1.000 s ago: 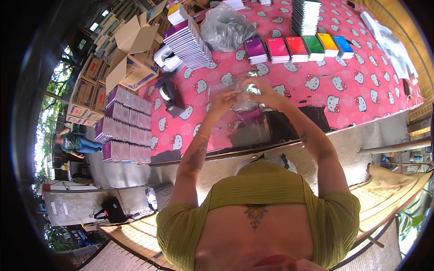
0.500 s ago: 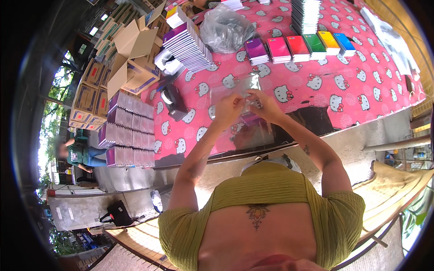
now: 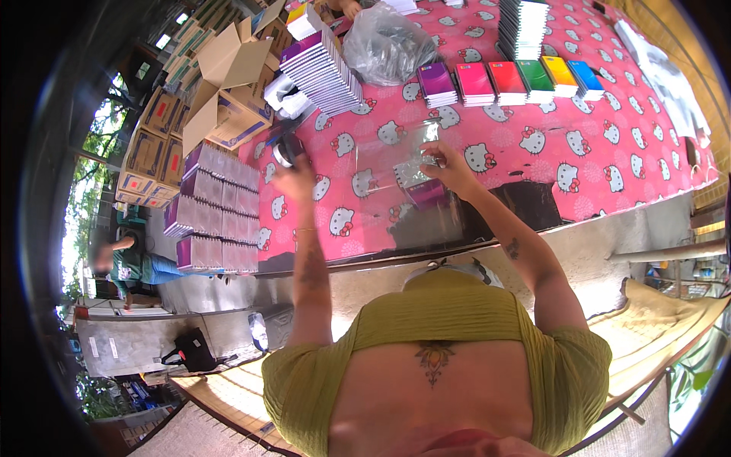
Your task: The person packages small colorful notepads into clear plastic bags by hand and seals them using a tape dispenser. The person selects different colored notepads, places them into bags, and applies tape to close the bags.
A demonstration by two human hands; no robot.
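Observation:
My left hand (image 3: 298,180), smeared by motion, is at the black tape dispenser (image 3: 286,150) on the left of the table. Its fingers are too blurred to make out. Over the table's middle, my right hand (image 3: 451,169) has its fingers closed on the edge of a clear plastic sheet (image 3: 377,164). Under and inside the glossy plastic, a purple notebook (image 3: 428,193) shows in part near the table's front edge.
Beyond my hands stand short stacks of notebooks, from purple (image 3: 436,85) to blue (image 3: 585,81). Wire-bound stacks (image 3: 324,72), a grey plastic bag (image 3: 390,47) and an open carton (image 3: 240,114) are farther back. More notebook stacks (image 3: 217,209) stand at the left edge.
My left hand has left the plastic and moved left to the tape dispenser. My right hand stays at the plastic, slightly farther right. At the far edge, another person's hand has come into view.

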